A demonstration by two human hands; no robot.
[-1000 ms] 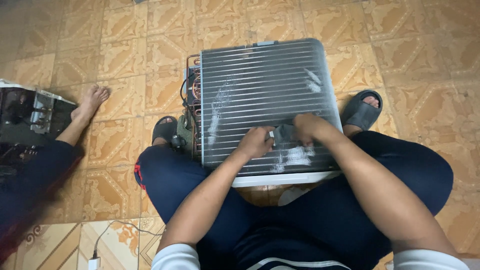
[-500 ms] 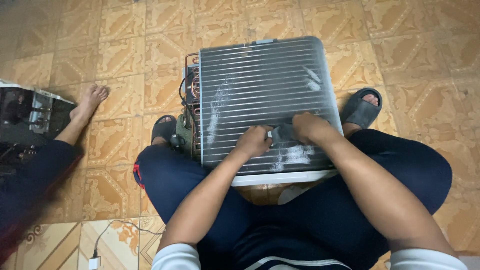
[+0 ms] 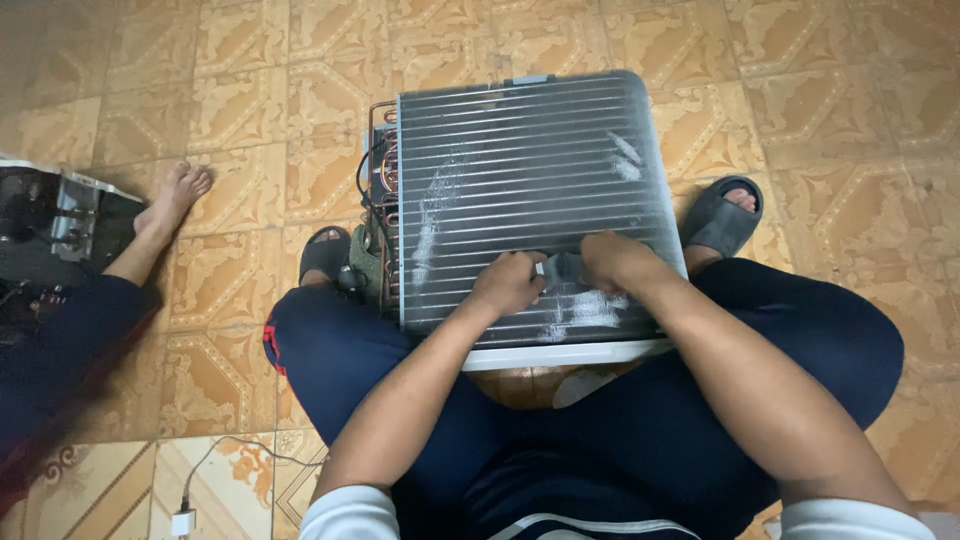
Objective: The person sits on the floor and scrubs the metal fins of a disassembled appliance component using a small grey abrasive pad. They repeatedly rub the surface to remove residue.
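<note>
Seated on a patterned tan tiled floor, knees spread, with a grey finned metal air-conditioner coil propped upright between the legs at centre frame, its lower edge resting against the lap. Left hand and right hand pressed close together on the lower part of the fins, both curled around a small grey tool or cloth held between them; exact kind too small to tell. White smears across the fins left of centre and just below the hands. Copper tubing bends and dark wiring down the coil's left edge. Grey slide sandals either side. At far left, another person's bare foot beside a dark metal machine part. By appearance, working over the fin surface, mid-way; further passes would seem to call for light, even pressure along the fins.
</note>
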